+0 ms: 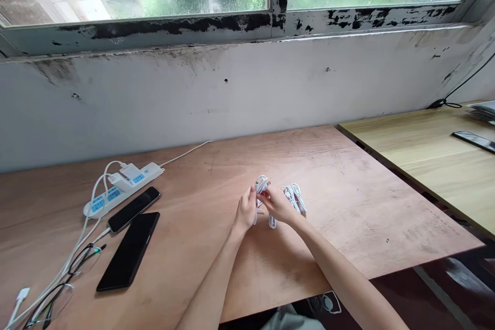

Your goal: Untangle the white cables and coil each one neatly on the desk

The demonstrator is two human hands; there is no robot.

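Observation:
Near the middle of the wooden table (201, 247), my left hand (246, 209) is closed round a coiled white cable (262, 183). My right hand (277, 204) pinches the same cable from the other side, close to its plug end. Loops of it stick up above my fingers, and part of it hangs below them. Just right of my right hand lies a bundle of white cable (296, 198) on the tabletop. Under my right hand a white cable loop (273, 222) shows; whether it belongs to the held cable I cannot tell.
To the left is a white power strip (147, 173) with chargers plugged in. Two black phones (131, 250), a pair of glasses (73, 268) and loose white cables lie beside it. A lighter table (421, 149) adjoins at right, bearing another phone (475, 140). The wall (154, 103) stands behind.

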